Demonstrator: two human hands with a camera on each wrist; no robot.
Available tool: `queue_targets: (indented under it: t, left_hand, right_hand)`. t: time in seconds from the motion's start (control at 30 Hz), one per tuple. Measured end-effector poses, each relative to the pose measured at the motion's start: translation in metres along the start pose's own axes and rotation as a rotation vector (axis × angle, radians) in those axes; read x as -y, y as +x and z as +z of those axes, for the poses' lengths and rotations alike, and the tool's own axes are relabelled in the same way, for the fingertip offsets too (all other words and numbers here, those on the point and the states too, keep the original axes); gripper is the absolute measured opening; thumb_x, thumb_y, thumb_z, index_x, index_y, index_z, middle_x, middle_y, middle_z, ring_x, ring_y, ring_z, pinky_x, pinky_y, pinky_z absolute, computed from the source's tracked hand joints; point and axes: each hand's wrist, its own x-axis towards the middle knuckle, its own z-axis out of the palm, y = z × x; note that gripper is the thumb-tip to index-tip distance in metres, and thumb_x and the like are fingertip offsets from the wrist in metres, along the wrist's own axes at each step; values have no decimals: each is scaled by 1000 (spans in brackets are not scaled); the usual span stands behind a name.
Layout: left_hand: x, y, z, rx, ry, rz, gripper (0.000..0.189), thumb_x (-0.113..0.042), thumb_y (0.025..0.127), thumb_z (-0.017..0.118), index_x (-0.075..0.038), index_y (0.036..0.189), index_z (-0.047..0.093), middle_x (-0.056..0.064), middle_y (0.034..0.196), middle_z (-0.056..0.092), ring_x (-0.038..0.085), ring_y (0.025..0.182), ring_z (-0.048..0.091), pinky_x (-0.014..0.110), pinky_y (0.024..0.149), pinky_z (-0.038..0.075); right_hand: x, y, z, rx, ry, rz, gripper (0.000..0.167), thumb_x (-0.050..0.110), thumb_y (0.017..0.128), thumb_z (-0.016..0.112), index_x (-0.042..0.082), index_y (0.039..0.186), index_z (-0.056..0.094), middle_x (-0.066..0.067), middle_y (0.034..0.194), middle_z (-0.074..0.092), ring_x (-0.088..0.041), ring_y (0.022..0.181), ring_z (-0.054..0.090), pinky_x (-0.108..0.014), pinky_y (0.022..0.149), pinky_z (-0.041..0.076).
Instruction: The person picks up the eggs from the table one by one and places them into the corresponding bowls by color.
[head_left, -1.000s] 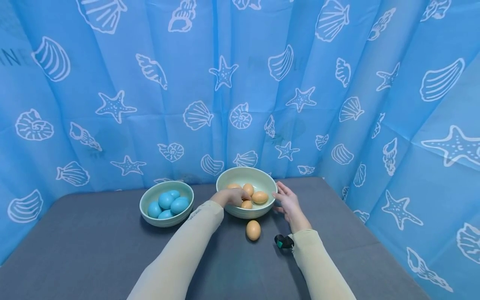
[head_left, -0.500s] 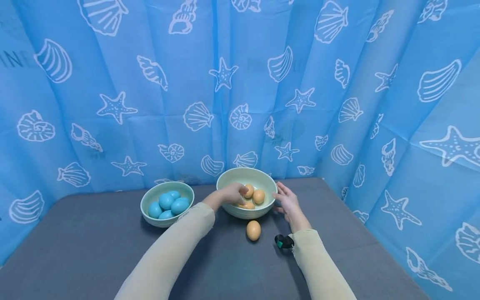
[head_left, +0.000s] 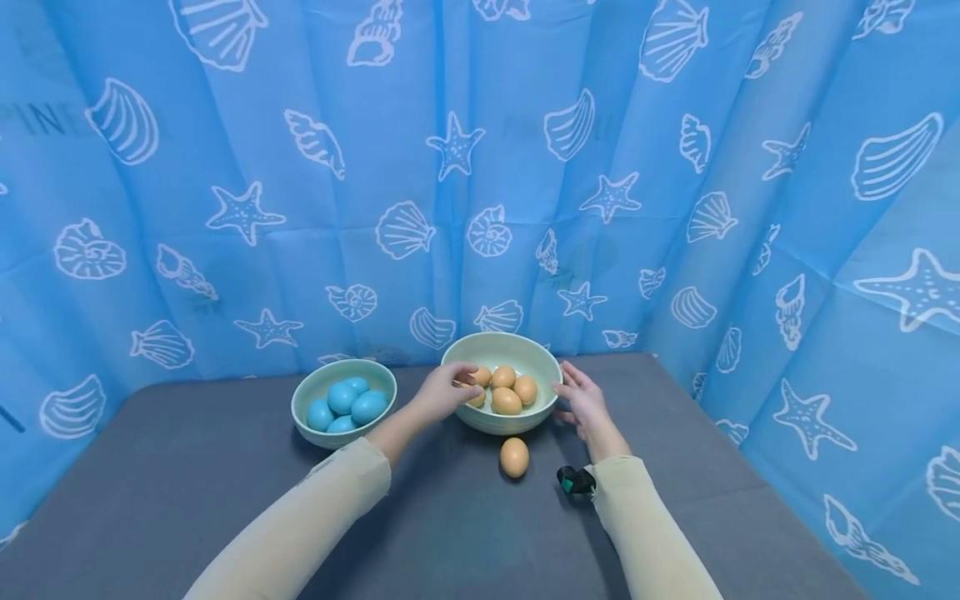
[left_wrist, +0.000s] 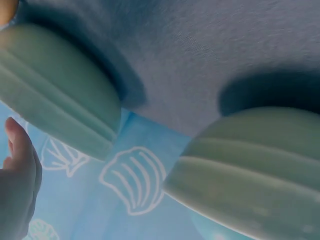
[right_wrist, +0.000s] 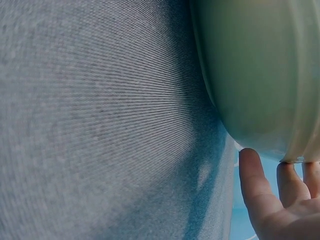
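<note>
Several brown eggs [head_left: 506, 402] lie in the larger pale green bowl [head_left: 501, 424]. My left hand [head_left: 442, 393] is over that bowl's left rim, thumb and fingers apart beside the leftmost eggs, with nothing seen between them. At the left wrist view's edge, my left hand [left_wrist: 20, 185] appears next to the bowl's outer wall. My right hand [head_left: 587, 410] rests its fingertips against the bowl's right side. In the right wrist view its fingers [right_wrist: 254, 175] are extended, tips at the bowl wall [right_wrist: 250, 75]. A single brown egg [head_left: 514, 457] lies on the table in front of the bowl.
A smaller green bowl [head_left: 330, 442] with several blue eggs [head_left: 342, 397] stands to the left. A small black item [head_left: 576, 480] is at the right cuff. A blue shell-print curtain [head_left: 480, 183] hangs behind the grey table [head_left: 247, 467].
My left hand has drawn back leftward from inside the large bowl to its rim, showing more of the brown eggs, which have shifted. My right hand has stayed at the bowl's side.
</note>
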Motion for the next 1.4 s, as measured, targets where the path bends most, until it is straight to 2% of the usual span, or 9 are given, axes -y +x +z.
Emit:
queue_targets:
  t: [0.17,0.37,0.57,0.73,0.87,1.03,1.4]
  left_hand:
    - [5,-14,1,5,12,-17,39,-11,93,66,7,125,58,12,103,68,27,98,65,36,76,55]
    - [12,-28,6,32,-7,-46,38,-16,93,67,6,124,59,11,103,67,21,92,64,34,72,56]
    - [24,-43,17,73,-17,-109,35,-15,92,69,6,119,61,8,95,66,17,82,64,34,68,55]
    - [25,-51,26,89,0,-145,42,-15,91,70,7,124,57,9,97,65,18,82,62,35,68,56]
    - [25,-54,33,102,22,-159,51,-18,89,73,7,129,54,11,103,63,21,87,61,37,73,55]
    - [26,-53,43,133,70,-147,57,-21,87,75,7,131,53,15,108,64,25,94,61,39,78,53]
    - [23,-45,72,126,185,-123,67,-24,80,81,12,128,51,9,90,60,21,83,55,37,76,49]
  right_hand:
    - [1,-2,0,-1,-10,6,59,7,101,49,12,155,25,-7,158,24,-29,141,31,-57,101,40]
    - [2,-4,1,0,-15,2,60,7,101,49,12,155,24,-8,159,23,-29,142,28,-57,102,40]
    - [2,-3,1,5,-7,4,60,7,101,49,12,155,24,-7,159,21,-29,144,25,-57,102,40]
    - [2,-1,1,5,-8,2,60,7,101,49,11,155,24,-7,159,22,-29,144,25,-58,102,39]
    - [2,-1,1,4,-4,6,59,6,101,49,11,155,25,-6,159,23,-29,144,24,-59,102,38]
    - [3,-1,2,5,0,6,59,6,101,48,11,155,25,-7,159,23,-29,144,25,-59,103,37]
    - [2,-1,2,-10,-6,20,59,8,101,49,12,155,26,-6,158,24,-27,143,27,-56,103,39]
